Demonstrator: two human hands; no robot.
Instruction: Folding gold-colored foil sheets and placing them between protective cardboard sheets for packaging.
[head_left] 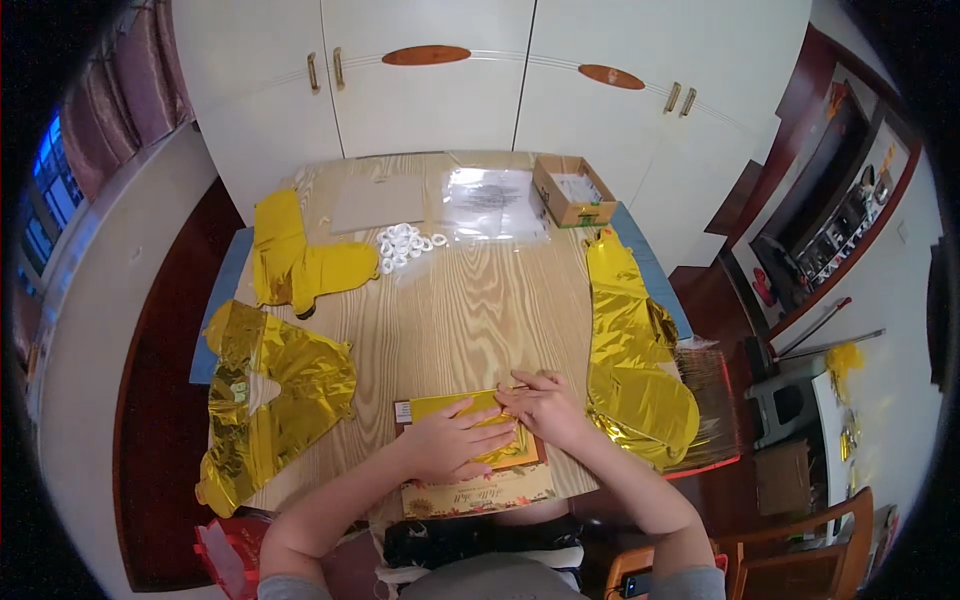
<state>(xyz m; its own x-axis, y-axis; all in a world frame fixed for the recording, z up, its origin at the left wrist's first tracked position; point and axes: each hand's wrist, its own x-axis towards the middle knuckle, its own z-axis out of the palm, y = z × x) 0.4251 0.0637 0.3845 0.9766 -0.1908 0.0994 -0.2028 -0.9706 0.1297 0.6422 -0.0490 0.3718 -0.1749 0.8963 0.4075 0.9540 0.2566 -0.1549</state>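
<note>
Both my hands work close to my body at the near edge of the table. My left hand [458,440] lies flat with its fingers stretched over a folded gold foil balloon [430,406]. At the foil's upper right part, my right hand [545,408] presses down with its fingertips, its fingers partly bent and apart. Beneath the foil is a printed card [478,497] with autumn leaves along its border. My hands hide much of the foil.
Flat gold foil balloons lie at far left [315,265], near left [290,365] and right [630,350]. Farther back are white rings [405,245], a grey board [378,203], a clear plastic sleeve [493,203] and a small cardboard box [575,192]. White cabinets [430,110] stand behind the table.
</note>
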